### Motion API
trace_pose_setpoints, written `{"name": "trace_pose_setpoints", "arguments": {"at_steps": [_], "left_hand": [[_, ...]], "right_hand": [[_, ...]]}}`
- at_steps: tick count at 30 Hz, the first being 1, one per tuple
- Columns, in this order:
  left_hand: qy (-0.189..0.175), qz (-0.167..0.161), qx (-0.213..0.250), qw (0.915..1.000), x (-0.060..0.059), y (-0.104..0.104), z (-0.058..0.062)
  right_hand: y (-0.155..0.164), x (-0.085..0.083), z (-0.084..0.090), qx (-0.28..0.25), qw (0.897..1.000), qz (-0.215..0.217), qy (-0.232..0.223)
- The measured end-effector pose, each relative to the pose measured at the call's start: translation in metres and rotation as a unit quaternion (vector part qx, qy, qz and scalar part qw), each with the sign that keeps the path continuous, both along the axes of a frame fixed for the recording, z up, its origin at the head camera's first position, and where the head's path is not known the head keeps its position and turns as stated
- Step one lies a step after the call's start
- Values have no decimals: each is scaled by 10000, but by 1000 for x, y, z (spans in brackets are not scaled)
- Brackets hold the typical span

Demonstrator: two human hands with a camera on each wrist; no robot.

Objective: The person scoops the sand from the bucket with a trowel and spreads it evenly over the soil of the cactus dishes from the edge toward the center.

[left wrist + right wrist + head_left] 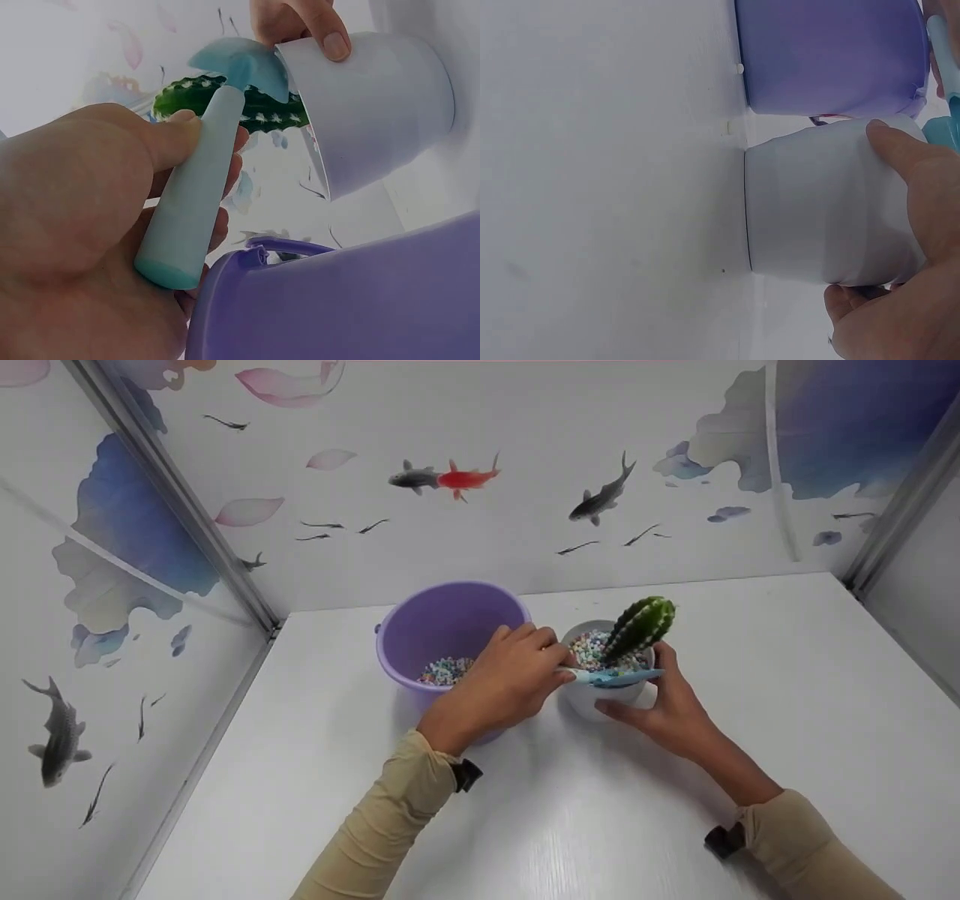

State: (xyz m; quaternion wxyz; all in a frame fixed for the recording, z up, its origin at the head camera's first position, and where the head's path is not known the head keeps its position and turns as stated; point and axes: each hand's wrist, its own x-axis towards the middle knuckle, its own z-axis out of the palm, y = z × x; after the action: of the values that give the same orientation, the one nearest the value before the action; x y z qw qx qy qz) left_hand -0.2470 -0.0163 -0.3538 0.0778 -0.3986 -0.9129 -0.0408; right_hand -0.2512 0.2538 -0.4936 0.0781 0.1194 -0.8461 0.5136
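Observation:
A white pot (592,697) (375,112) (817,210) stands on the white table, filled with coloured beads (585,649), a green cactus (639,628) (202,94) upright in it. My right hand (664,705) (907,247) grips the pot's side, thumb on its wall. My left hand (510,679) (90,217) holds a light blue scoop (611,677) (199,195) by its handle, the scoop's bowl resting at the pot's near rim. Beside the pot on the left stands a purple bucket (442,634) (337,307) (829,52) with coloured beads (446,669) at its bottom.
Walls papered with fish and petals close in the table (600,810) at the back and on both sides. A couple of loose white beads (727,127) lie on the table near the bucket's base.

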Motion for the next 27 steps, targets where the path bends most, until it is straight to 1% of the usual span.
{"name": "trace_pose_setpoints", "arguments": {"at_steps": [6,10,15,18,21,23,25,27], "left_hand": [[109,47,15,9999,-1,-5,4],[128,157,-15,9998,-2,-10,11],[344,267,-45,9990,-2,-15,19],[392,248,21,9989,-4,-19,21],[344,230,101,9991,-5,-23,22],[370,272,141,9988,-7,-26,23],[468,351,121,9982,-8,-28,25],[678,439,50,9967,-9,-28,26]], "right_hand": [[1,-1,-1,114,9998,-7,157],[1,-2,-2,68,9999,12,91],[1,-2,-2,59,10000,-15,-11],[1,-3,-2,100,9999,-26,-3],[1,-2,-2,123,9999,-28,11],[1,-3,-2,98,10000,-18,9],[1,-3,-2,42,10000,7,2],[1,-3,-2,-21,10000,39,6]]}}
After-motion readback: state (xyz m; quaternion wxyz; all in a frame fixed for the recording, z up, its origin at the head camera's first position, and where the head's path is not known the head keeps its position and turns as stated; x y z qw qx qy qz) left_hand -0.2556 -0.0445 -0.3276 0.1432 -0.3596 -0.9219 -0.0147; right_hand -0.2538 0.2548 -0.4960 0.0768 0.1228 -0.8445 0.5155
